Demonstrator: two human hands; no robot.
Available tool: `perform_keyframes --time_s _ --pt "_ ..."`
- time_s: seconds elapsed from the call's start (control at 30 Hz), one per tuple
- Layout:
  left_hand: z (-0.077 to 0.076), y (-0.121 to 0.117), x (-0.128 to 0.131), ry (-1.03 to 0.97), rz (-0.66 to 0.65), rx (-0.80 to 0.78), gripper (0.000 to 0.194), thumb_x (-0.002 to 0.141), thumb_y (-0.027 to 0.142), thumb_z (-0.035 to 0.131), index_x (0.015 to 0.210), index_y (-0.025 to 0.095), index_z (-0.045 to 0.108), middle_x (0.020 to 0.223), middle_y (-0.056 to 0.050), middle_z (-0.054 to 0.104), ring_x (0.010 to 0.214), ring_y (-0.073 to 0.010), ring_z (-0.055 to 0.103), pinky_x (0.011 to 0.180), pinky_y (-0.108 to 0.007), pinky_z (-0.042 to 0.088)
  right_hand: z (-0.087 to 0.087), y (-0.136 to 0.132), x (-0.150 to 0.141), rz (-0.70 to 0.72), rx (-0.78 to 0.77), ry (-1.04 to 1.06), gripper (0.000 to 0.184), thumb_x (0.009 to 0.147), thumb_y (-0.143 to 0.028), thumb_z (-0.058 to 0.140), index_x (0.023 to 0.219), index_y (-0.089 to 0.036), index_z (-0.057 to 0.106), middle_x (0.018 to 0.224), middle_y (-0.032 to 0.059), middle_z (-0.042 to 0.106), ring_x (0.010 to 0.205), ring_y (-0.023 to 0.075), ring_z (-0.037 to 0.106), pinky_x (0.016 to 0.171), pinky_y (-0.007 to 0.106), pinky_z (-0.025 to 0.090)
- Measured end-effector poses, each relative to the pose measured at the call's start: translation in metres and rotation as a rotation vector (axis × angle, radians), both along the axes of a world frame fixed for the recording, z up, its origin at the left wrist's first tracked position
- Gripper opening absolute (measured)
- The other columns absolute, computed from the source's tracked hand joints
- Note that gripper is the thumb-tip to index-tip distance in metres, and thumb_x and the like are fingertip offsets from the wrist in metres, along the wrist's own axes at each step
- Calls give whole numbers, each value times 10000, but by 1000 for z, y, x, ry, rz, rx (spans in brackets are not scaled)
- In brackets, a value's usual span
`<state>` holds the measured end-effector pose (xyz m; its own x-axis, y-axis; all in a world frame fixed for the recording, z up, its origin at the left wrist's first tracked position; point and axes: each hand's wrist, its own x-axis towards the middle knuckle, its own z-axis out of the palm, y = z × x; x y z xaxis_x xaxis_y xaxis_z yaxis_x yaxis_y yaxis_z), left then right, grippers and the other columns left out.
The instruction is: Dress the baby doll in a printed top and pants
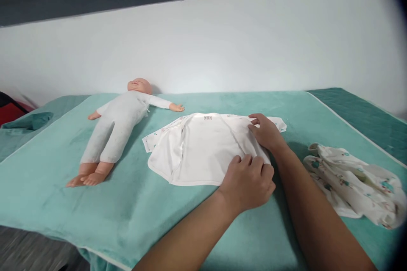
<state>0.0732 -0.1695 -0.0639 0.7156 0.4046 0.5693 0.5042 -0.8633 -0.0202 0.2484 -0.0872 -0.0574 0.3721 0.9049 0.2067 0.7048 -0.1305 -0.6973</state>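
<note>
A white baby shirt [206, 152] lies spread open on the green cover, its plain inside facing up and a small label at the neckline. Its printed sleeves stick out at both sides. My left hand [248, 182] is closed on the shirt's lower right edge, the fingertips partly hidden. Farther up the same side, my right hand [267, 133] pinches the front panel near the right sleeve. To the left of the shirt a baby doll [116, 118] lies on its back, with a white cloth body and bare feet.
A crumpled printed baby garment [352, 182] lies to the right of my right forearm. The green cover [152, 224] spreads over the bed, against a white wall [203, 51]. A red and black object [11, 110] is at the far left edge.
</note>
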Motion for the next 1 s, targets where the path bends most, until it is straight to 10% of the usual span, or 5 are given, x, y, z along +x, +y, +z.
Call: perform_keyframes --time_s 0.33,0.67,0.83,1.0 --pt "14 0 -3 111 -226 -32 70 868 227 488 854 173 531 884 -57 543 804 -206 485 659 -386 298 0 -2 -16 86 -53 -171 372 910 -252 490 1273 -227 564 1115 79 695 1022 287 620 853 403 448" --pt "-2 5 0 14 -218 -161 258 963 321 419 787 189 554 731 -4 563 660 -150 511 582 -341 292 -2 2 -24 100 43 -402 333 944 -217 426 1223 -236 607 1216 85 650 931 261 638 764 384 473" --pt "-1 7 -1 -26 -227 -177 248 953 303 439 780 186 572 708 -1 584 683 -148 544 601 -338 313 -1 14 -21 218 246 -256 317 939 -248 457 1212 -212 614 1224 98 649 1118 255 585 963 390 448" --pt "-1 8 0 10 -259 -237 247 947 294 455 783 180 601 710 -12 611 692 -148 568 619 -339 356 0 49 -16 386 -47 -172 260 856 -398 605 1031 -218 671 1118 74 703 1039 259 609 857 363 461"
